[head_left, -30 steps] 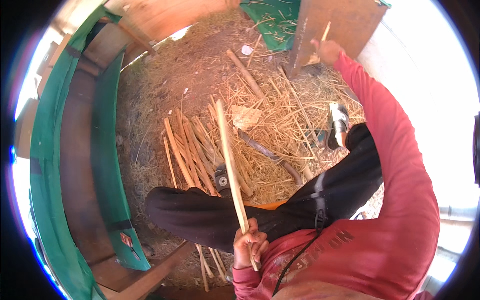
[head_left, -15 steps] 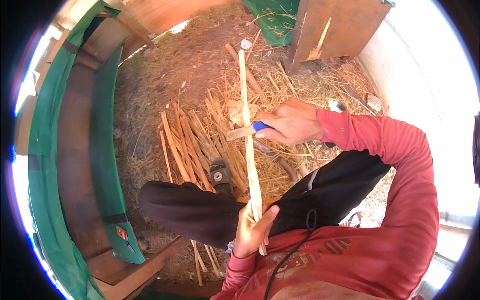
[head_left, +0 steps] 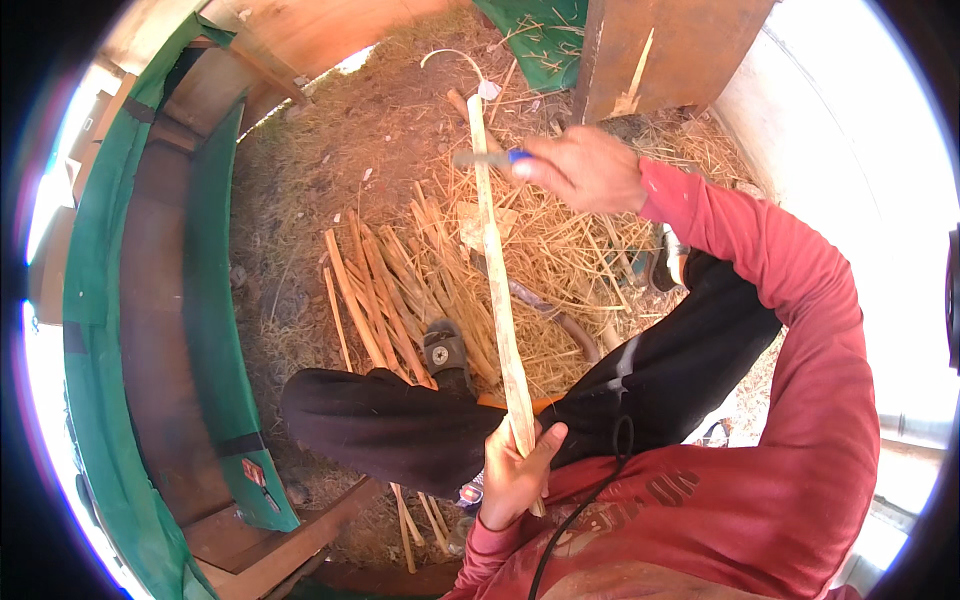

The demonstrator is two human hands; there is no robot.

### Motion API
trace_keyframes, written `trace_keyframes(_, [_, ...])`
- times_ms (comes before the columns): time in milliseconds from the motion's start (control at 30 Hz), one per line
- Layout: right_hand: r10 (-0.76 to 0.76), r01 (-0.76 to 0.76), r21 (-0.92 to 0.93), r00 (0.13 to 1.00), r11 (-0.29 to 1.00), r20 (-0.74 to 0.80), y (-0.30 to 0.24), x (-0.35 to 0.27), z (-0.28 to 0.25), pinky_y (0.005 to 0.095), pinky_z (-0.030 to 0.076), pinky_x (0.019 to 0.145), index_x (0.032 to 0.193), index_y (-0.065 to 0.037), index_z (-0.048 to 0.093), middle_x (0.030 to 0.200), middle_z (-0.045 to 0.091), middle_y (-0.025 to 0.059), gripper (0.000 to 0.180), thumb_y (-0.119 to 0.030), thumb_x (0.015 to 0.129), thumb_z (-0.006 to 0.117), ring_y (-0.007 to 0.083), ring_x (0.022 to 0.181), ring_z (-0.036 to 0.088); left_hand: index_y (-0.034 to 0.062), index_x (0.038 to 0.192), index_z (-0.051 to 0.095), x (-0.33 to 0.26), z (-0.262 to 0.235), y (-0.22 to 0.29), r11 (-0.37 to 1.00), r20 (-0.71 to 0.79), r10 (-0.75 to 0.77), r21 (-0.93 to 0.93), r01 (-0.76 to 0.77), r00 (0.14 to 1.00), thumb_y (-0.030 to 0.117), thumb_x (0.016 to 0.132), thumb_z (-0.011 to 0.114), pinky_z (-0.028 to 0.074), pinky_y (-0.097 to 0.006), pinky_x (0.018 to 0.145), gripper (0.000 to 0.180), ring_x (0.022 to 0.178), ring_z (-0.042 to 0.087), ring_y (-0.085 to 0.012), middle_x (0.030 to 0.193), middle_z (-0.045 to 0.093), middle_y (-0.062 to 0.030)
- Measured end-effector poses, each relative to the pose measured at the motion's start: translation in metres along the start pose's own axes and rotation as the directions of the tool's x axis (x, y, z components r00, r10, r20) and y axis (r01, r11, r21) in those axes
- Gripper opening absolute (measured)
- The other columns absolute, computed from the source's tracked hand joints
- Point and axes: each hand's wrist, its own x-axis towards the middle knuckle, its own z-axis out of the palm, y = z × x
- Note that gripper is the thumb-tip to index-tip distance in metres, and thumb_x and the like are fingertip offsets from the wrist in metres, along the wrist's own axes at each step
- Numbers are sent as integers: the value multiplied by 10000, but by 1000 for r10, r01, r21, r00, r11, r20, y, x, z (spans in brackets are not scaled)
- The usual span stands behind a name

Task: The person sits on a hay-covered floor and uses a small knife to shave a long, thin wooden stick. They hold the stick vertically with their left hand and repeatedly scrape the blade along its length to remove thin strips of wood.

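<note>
A long pale peeled stick (head_left: pixel 496 270) slants up and away from my lap. My left hand (head_left: pixel 515 472) is closed round its near end, close to my waist. Out toward the far end, my right hand (head_left: pixel 585 170) grips a knife (head_left: pixel 490 158) by its blue handle. The blade is blurred and lies across the stick, with its tip past the left side. A thin curved wood shaving (head_left: pixel 452 55) shows beyond the stick's far tip.
Split sticks (head_left: pixel 375 300) lie in a pile left of my lap, near my sandalled foot (head_left: pixel 445 350). Straw and shavings (head_left: pixel 580 260) cover the ground ahead. A wooden board (head_left: pixel 670 60) stands at the far right; a green-edged wooden structure (head_left: pixel 150 300) lines the left.
My right hand and the knife have moved away from me along the stick, toward its far end. A curled shaving now shows there. My left hand keeps its hold.
</note>
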Motion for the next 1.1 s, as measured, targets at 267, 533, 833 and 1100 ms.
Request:
trace_keyframes(267, [-204,202,30,966,979,156,-32,-15,7,468,375,434,877,-77,552,519,499,147,297,-369,931,540,377,464,518,85,763,397,-4,-7,2,996,37,20,-91,-16,999,15,895,610,288,-215,310,261,347,384,-51,527,437,20])
trace_keyframes(533, [-227,231,-72,972,970,60,-18,-9,30,446,366,416,874,-97,568,508,506,120,301,-395,912,562,348,439,509,80,790,395,0,-13,-10,974,58,42,-224,-28,997,-71,846,558,275,-219,318,229,338,358,-59,524,427,12])
trace_keyframes(833, [709,-663,-338,705,669,19,101,26,-10,434,544,619,919,-29,655,794,655,157,577,-459,1015,282,293,754,674,79,792,416,-10,-13,-24,993,159,-12,-118,31,987,-18,867,581,266,-225,308,206,332,364,-67,494,415,10])
trace_keyframes(1100, [231,-229,-80,973,970,14,16,-1,-6,468,481,539,926,-33,602,583,564,173,486,-466,987,387,355,560,605,87,742,358,12,-17,-10,886,259,-7,-447,126,966,-79,861,482,228,-229,317,239,270,296,-88,415,343,7])
